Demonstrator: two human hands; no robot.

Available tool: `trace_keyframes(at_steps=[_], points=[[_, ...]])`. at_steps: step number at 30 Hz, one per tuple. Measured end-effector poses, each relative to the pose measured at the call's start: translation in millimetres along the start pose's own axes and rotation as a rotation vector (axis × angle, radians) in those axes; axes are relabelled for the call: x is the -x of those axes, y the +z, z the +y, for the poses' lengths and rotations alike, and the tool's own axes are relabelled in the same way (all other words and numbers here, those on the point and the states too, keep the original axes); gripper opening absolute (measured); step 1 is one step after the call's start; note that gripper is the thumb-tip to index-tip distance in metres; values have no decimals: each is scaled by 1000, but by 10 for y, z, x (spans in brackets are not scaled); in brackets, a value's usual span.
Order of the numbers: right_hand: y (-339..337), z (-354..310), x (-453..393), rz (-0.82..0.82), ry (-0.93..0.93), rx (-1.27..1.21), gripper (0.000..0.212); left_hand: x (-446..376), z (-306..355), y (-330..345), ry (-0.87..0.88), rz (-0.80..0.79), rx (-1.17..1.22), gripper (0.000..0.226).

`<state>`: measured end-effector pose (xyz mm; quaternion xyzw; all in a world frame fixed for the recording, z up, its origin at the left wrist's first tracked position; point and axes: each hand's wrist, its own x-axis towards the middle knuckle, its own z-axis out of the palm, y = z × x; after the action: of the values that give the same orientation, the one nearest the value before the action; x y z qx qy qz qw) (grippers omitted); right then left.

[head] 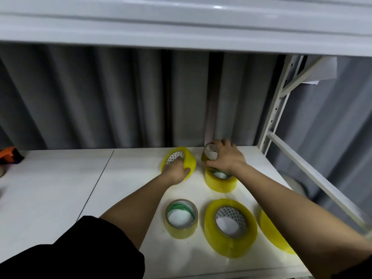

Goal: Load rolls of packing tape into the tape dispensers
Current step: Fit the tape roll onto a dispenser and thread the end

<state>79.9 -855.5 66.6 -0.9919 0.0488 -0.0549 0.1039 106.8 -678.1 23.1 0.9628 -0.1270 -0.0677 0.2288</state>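
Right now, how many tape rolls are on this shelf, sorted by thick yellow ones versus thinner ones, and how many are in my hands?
Thick yellow rolls: 3, one in the left hand, at
Thinner rolls: 3, one in the right hand, at
Total: 6, with 2 held

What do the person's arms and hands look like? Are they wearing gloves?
No gloves. Both hands, left hand and right hand, are bare, and so are the forearms. A black sleeve covers the left upper arm. No rings, watch or markings show.
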Motion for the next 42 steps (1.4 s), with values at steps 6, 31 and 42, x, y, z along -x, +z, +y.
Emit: trace_keyframes(at_steps=[6,31,42], points=[[-27,-153,4,-43,2,-87,87,187,-128,-247,-54,76,681,51],[856,-743,130,-281,-159,175,73,579,-337,-427,-189,192,998,6],[440,-842,76,-67,0,-606,29,577,-259,-437,-176,228,1032,17]])
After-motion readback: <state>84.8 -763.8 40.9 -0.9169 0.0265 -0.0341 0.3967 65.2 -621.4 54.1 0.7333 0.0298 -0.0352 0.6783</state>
